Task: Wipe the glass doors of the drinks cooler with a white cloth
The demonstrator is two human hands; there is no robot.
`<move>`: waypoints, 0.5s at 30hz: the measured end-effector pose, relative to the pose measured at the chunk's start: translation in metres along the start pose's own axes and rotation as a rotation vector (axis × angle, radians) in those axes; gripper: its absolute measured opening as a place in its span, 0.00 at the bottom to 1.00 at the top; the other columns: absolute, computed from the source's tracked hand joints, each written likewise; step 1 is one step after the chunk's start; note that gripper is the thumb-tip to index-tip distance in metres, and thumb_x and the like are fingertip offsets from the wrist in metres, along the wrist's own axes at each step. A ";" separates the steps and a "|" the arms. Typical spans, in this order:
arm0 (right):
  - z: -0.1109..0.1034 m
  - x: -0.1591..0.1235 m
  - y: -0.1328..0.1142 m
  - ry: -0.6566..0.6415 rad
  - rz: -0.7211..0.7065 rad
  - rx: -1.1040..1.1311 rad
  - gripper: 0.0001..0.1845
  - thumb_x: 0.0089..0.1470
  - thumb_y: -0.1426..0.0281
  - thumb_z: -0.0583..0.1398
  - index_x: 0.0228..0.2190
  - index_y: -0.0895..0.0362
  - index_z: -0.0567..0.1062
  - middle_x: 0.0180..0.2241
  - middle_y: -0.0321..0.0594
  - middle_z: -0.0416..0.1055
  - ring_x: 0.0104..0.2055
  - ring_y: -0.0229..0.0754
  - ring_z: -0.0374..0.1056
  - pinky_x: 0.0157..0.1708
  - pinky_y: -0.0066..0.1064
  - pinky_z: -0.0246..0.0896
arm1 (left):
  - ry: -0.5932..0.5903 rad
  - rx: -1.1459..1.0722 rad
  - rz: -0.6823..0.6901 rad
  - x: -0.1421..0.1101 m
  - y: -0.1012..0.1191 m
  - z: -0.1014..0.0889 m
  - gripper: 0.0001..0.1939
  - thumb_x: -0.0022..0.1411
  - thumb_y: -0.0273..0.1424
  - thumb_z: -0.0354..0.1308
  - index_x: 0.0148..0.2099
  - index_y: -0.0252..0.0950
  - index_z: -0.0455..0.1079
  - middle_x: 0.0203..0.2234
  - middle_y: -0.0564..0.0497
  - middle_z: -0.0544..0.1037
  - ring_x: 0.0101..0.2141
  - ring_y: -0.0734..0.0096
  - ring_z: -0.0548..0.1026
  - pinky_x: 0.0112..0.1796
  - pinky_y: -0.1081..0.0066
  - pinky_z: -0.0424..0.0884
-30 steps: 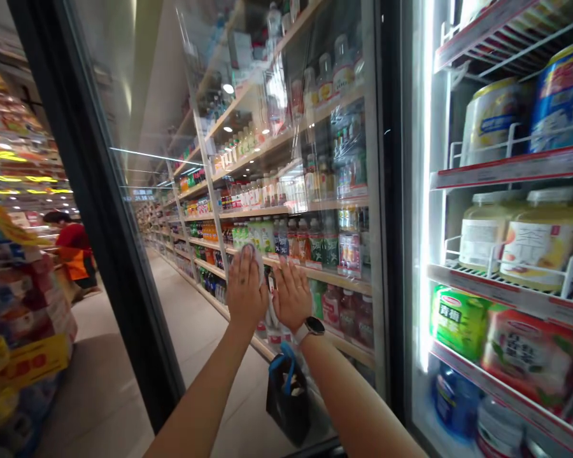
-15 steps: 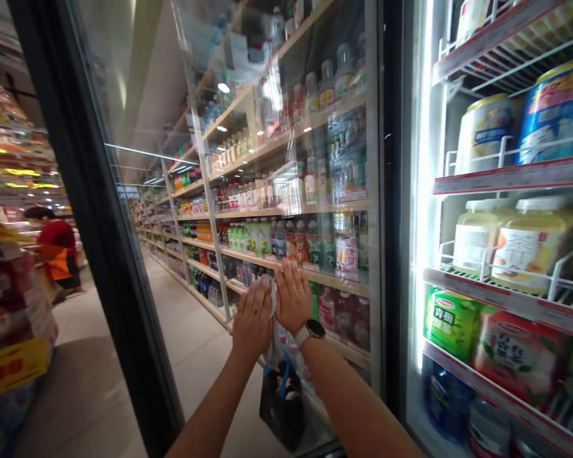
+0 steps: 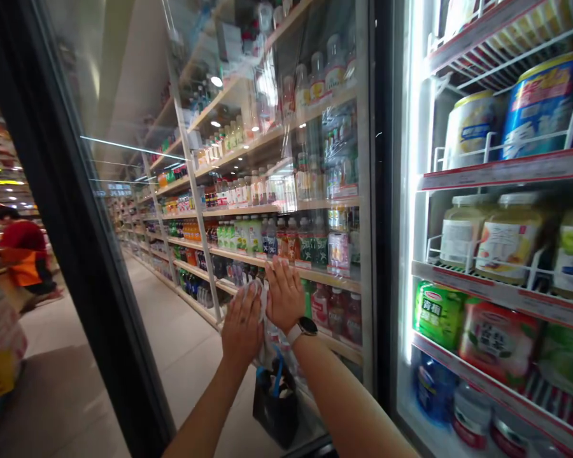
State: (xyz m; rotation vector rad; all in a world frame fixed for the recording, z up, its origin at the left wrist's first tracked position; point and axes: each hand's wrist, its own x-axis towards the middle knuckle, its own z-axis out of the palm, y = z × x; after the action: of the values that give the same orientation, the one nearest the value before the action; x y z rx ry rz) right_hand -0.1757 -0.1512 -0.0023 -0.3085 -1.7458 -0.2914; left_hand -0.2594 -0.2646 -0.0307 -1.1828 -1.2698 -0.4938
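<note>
Both hands are raised against the glass door of a drinks cooler. My left hand presses a whitish cloth to the pane, fingers stretched and close together. Some of the cloth shows above its fingertips, and the rest hangs down between my wrists. My right hand, with a round-faced watch on its wrist, lies flat beside it, fingers extended. Its palm is hidden, so I cannot tell how much cloth lies under it.
Right of the door, lit cooler shelves hold jars, cans and boxed drinks. Bottle shelves show through the glass. Low behind the pane is a black container with blue items. A person in red bends at the far left.
My view has turned slightly right, so the scene sits further left. Both hands remain on the glass; more of the cloth shows around my left fingertips.
</note>
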 end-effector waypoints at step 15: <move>0.002 -0.001 0.001 -0.041 -0.007 0.012 0.35 0.57 0.71 0.52 0.66 0.59 0.55 0.66 0.48 0.57 0.70 0.47 0.44 0.67 0.45 0.41 | 0.005 -0.065 -0.114 0.106 -0.036 -0.001 0.27 0.65 0.29 0.47 0.66 0.32 0.58 0.67 0.41 0.57 0.69 0.58 0.45 0.66 0.51 0.47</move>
State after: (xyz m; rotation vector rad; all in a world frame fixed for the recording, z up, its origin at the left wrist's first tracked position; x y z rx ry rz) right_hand -0.1774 -0.1496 -0.0039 -0.3021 -1.7881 -0.2815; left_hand -0.2573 -0.2466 0.0799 -1.1666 -1.3300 -0.6255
